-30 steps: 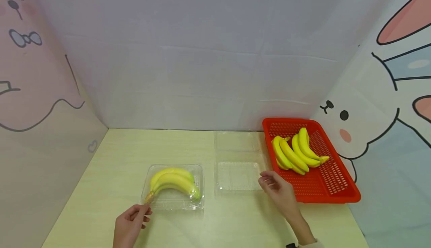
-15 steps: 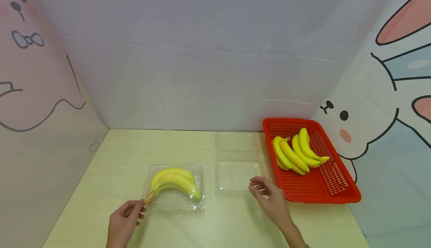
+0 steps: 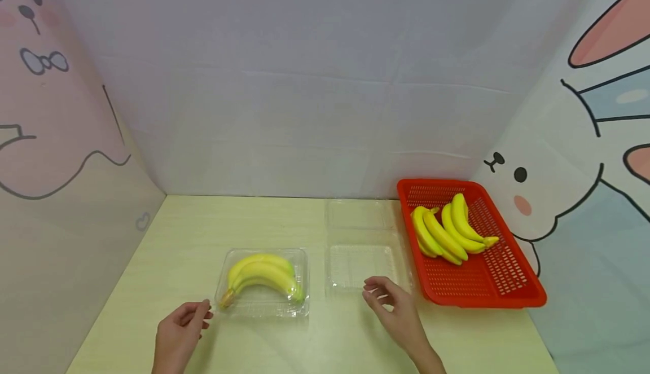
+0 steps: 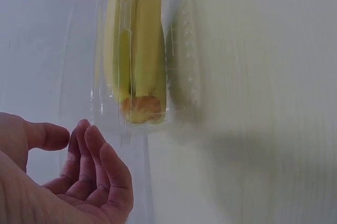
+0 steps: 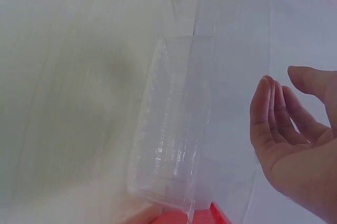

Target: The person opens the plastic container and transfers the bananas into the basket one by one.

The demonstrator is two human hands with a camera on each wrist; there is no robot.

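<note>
A bunch of yellow bananas lies in a clear plastic clamshell box left of the table's middle. My left hand is beside that box's lower left corner, fingers loosely bent; in the left wrist view the left hand shows a gap between thumb and fingers, with nothing in it. To the right sits a second clear clamshell box, its lid laid back. Over its front edge in the head view, my right hand hovers with relaxed fingers; the right wrist view shows the right hand holding nothing.
A red plastic basket stands at the right with two bunches of bananas in it, close to the second box. A white cloth backdrop rises behind the pale table, with cartoon-printed sheets at both sides.
My left hand has drawn back to the lower left, away from the box with bananas. My right hand has moved left and down from beside the basket to the second box's front edge.
</note>
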